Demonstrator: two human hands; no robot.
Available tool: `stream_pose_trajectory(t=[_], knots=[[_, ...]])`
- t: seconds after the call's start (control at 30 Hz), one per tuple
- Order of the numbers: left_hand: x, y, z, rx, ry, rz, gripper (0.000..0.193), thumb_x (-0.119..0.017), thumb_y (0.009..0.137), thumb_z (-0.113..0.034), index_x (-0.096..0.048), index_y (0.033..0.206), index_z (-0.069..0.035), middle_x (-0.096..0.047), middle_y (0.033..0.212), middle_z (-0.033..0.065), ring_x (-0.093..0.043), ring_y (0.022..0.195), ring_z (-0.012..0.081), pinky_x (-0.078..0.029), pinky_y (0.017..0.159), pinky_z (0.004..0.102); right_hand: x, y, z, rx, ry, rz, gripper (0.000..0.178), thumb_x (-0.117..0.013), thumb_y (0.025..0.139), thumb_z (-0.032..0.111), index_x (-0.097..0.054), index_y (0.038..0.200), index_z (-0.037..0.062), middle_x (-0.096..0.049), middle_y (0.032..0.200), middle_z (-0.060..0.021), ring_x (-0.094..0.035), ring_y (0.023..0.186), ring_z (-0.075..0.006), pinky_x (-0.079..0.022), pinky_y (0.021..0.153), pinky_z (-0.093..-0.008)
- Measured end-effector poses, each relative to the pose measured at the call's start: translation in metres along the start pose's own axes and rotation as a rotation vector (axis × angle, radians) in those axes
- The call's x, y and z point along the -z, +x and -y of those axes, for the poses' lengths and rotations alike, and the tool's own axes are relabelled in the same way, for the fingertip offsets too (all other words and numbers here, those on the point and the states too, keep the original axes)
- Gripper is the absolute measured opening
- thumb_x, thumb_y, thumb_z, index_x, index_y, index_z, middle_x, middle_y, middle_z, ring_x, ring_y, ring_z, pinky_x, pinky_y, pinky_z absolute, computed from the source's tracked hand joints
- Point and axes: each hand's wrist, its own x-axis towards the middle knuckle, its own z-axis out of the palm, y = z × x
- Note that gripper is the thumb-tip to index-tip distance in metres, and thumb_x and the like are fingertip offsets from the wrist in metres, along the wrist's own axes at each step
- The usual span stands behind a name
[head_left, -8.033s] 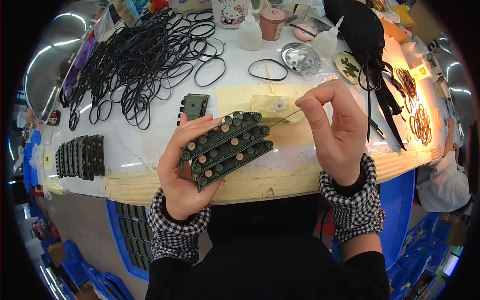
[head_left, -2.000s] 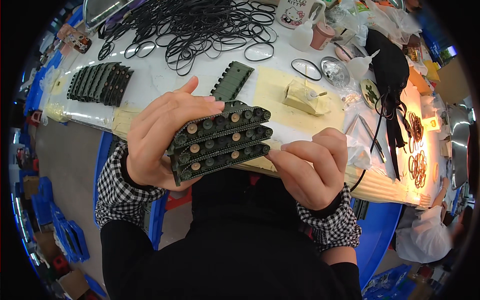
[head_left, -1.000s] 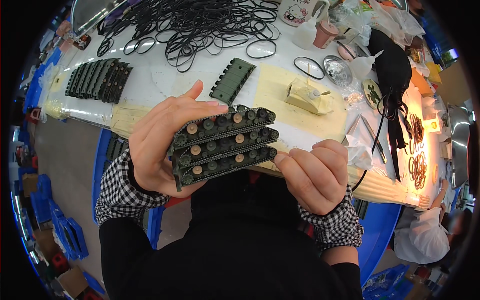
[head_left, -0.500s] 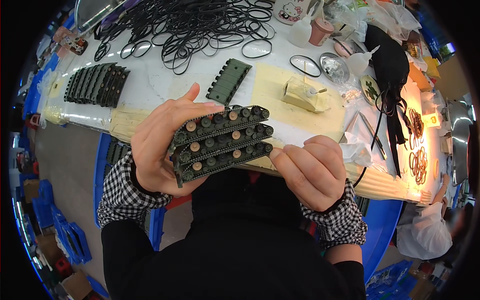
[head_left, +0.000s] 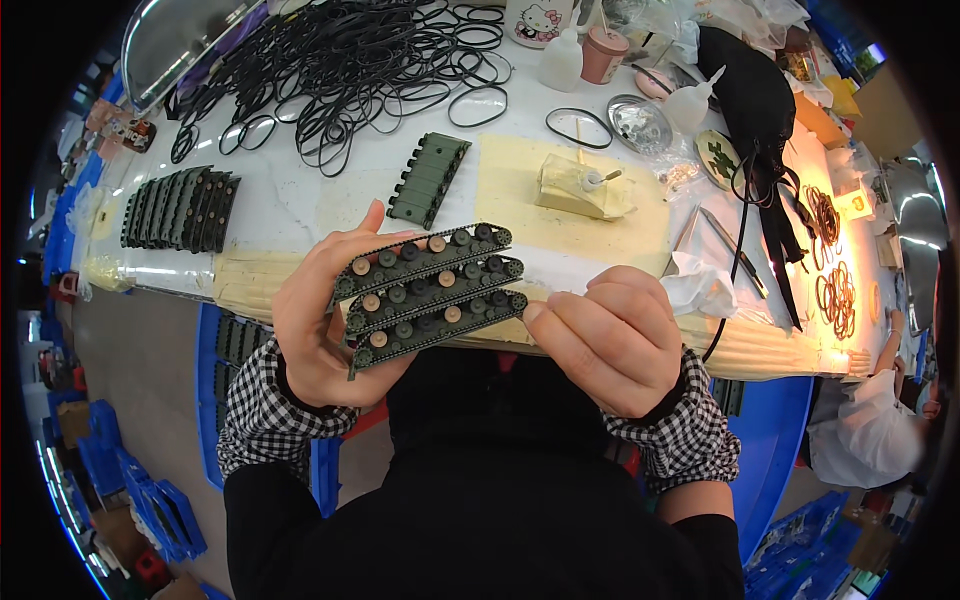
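My left hand (head_left: 308, 310) is wrapped around a fanned stack of dark green model tank chassis (head_left: 425, 292), their sides facing up with black tracks around green and tan wheels. Three wheel rows show. With curled fingers, my right hand (head_left: 622, 340) pinches at the right end of the lowest chassis, at its track; the fingertips hide exactly what they grip. Beyond my left hand, a single green chassis (head_left: 429, 180) lies on the table. A row of more chassis (head_left: 180, 210) stands close together at the table's left.
A large tangle of black rubber loops (head_left: 340, 75) covers the back of the table. A yellowish block (head_left: 582, 188) with a nozzle sits on a yellow sheet. White squeeze bottles (head_left: 560, 62), a pink cup (head_left: 604, 54), tweezers (head_left: 735, 250) and a black bag (head_left: 745, 90) lie to the right.
The view has shifted slightly, so the table things sit further left. The held chassis fan out a little differently; my right fingers stay at the lowest one's end.
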Motion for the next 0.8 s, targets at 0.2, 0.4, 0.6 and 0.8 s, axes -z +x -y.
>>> stream_pose_trajectory(t=[0.2,0.4,0.6,0.8], knots=[[0.003,0.008,-0.008,-0.069,0.197,0.048,0.059,-0.08,0.067,-0.007,-0.057,0.121,0.002,-0.068,0.114,0.0148,-0.066,0.104,0.029,-0.039,0.109,0.0548,-0.002,0.003,-0.005,0.045,-0.002,-0.009,0.027,-0.068,0.061,0.006,-0.067,0.086,-0.0017,-0.06,0.089,-0.0069,-0.057,0.074,-0.0187,-0.052,0.068,-0.0325],[-0.003,0.005,-0.003,-0.055,0.171,0.016,0.059,-0.08,0.067,-0.008,-0.058,0.12,0.002,-0.068,0.113,0.0147,-0.066,0.104,0.0289,-0.039,0.109,0.0544,-0.003,-0.006,0.0,-0.021,-0.048,0.008,0.032,-0.075,0.066,0.004,-0.073,0.098,0.0038,-0.063,0.093,-0.0044,-0.058,0.079,-0.0201,-0.052,0.071,-0.0342],[-0.006,0.003,-0.002,-0.064,0.174,0.004,0.057,-0.081,0.068,-0.009,-0.059,0.12,0.003,-0.068,0.114,0.0153,-0.067,0.105,0.0295,-0.04,0.108,0.054,-0.001,-0.01,-0.001,0.016,-0.057,0.041,0.033,-0.074,0.067,0.003,-0.072,0.1,0.002,-0.064,0.096,-0.0054,-0.059,0.081,-0.0194,-0.053,0.072,-0.0338],[-0.005,0.003,-0.01,-0.062,0.294,0.08,0.056,-0.08,0.076,-0.017,-0.053,0.121,0.002,-0.065,0.115,0.0172,-0.062,0.113,0.0294,-0.031,0.114,0.058,0.004,-0.01,-0.003,0.053,-0.072,0.106,0.034,-0.072,0.068,0.0,-0.072,0.102,0.0009,-0.065,0.1,-0.0064,-0.06,0.084,-0.0193,-0.054,0.074,-0.0343]])
